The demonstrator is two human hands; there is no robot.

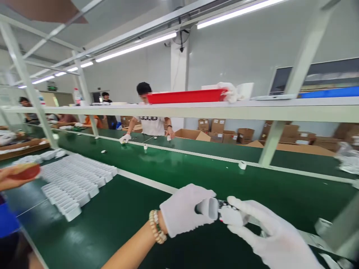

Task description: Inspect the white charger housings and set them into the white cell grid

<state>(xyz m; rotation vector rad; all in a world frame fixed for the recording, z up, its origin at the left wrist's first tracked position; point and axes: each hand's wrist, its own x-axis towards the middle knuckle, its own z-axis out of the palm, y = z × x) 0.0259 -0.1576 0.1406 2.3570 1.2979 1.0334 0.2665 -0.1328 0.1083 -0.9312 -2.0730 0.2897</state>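
Note:
My left hand, in a white glove with a bead bracelet at the wrist, is wrapped round a white hollow housing, its open end facing right. Just right of it, my right hand, also gloved, pinches a small white part with a dark circuit board between thumb and fingers. The board's left end is close to the housing's opening; whether they touch is hard to tell. Both hands are above the dark green work surface.
Rows of white housings lie at the left, near another person's hand holding something red. A green belt runs behind a pale rail. A shelf with a red tray crosses above. Across the belt stands a person in white.

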